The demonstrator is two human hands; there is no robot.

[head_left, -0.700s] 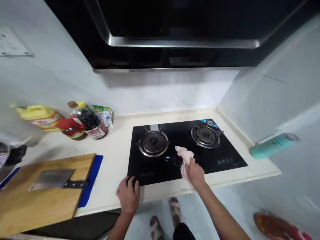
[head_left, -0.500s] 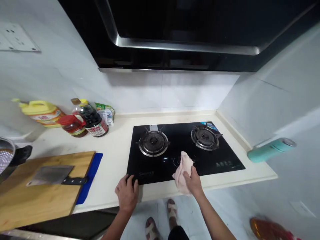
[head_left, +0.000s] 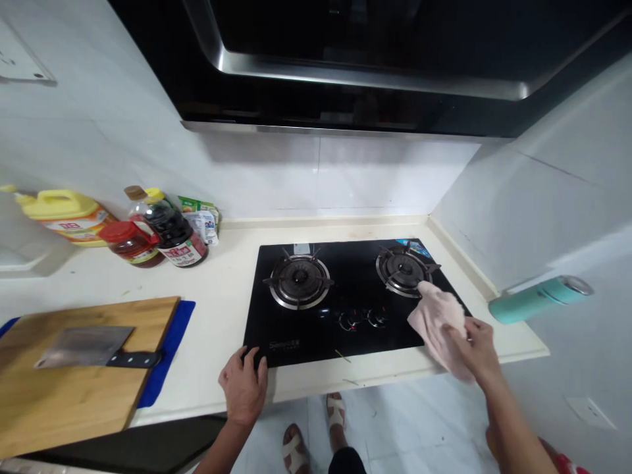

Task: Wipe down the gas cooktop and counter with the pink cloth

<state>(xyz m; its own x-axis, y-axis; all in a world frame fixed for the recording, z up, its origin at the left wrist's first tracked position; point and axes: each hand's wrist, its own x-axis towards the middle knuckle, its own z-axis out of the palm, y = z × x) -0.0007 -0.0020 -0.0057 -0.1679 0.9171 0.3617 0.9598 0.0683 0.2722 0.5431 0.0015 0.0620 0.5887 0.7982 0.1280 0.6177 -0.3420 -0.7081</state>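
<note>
A pale pink cloth [head_left: 439, 329] hangs bunched from my right hand [head_left: 474, 349], whose fingers are closed on it. It lies over the right front part of the black gas stove [head_left: 345, 263] and droops past the counter's front edge. My left hand [head_left: 244, 385] rests on the counter, fingers spread, with the fingertips at the stove's front left corner. Two burners, the left burner [head_left: 299, 278] and the right burner [head_left: 405, 268], sit bare. The control knobs [head_left: 363, 318] show between them, near the front. Small green scraps [head_left: 342, 356] lie at the stove's front edge.
On the left, a cleaver [head_left: 89, 347] lies on a wooden cutting board [head_left: 74, 408] over a blue mat. Behind stand a soy sauce bottle [head_left: 172, 234], a red-lidded jar [head_left: 129, 245] and a yellow jug [head_left: 69, 214]. At right is a teal flask [head_left: 538, 299]. A range hood [head_left: 345, 79] hangs above.
My right hand has moved right with the cloth, from the knobs to the stove's right front, uncovering the knobs. My left hand stays at the corner. The pan at far left is out of view.
</note>
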